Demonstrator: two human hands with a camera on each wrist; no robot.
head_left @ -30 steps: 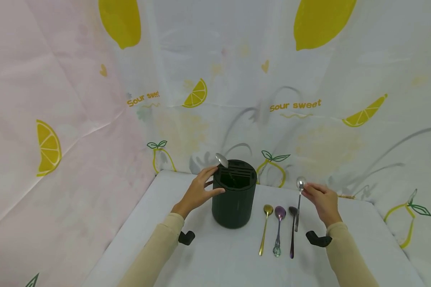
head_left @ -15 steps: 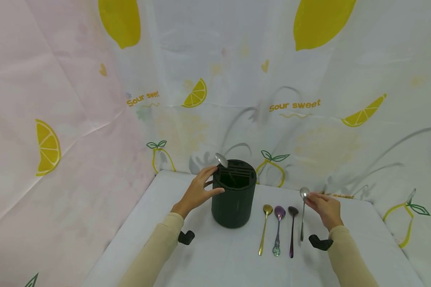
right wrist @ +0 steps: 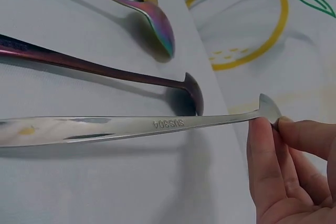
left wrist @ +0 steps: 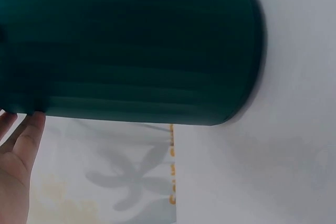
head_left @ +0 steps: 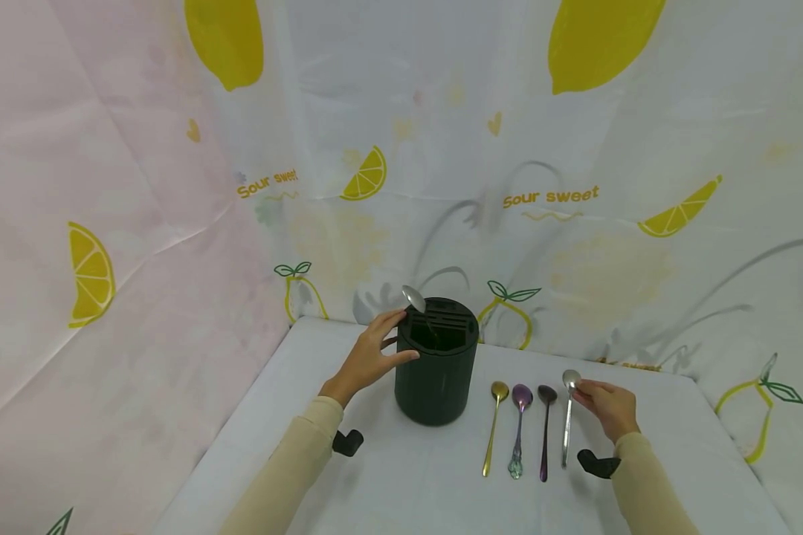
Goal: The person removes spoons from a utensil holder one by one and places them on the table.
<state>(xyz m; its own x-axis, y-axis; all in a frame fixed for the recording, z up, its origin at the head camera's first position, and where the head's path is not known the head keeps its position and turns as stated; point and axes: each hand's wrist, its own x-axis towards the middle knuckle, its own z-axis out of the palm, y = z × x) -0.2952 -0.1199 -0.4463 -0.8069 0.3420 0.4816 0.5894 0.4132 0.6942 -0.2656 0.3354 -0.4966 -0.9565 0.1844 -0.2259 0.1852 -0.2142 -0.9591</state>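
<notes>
The right hand (head_left: 607, 405) pinches a silver spoon (head_left: 566, 427) by its bowl end, the fingertips closed together on it. The bowl sits at the left of those fingertips, and the handle runs from them toward the near side. The spoon is the rightmost in a row on the white table (head_left: 401, 483), just right of a dark spoon (head_left: 545, 438), with a purple spoon (head_left: 518, 427) and a gold spoon (head_left: 493, 427) farther left. All four handles point near. Whether the silver handle touches the cloth cannot be told.

The left hand (head_left: 368, 357) is spread wide at the left of a dark green holder (head_left: 435, 390). Its fingers, nearly straight, rest against the upper left side, and its thumb reaches across the near left part of the rim. The holder stands upright, left of the row, with another spoon (head_left: 413, 299) leaning out at its far left, bowl up.

In the right wrist view, "SUS304" reads upside down on the silver handle. The backdrop (head_left: 442, 141) bears "Sour sweet" twice in orange, left and right of centre; more orange lettering along the table's far edge is partly cut off.
</notes>
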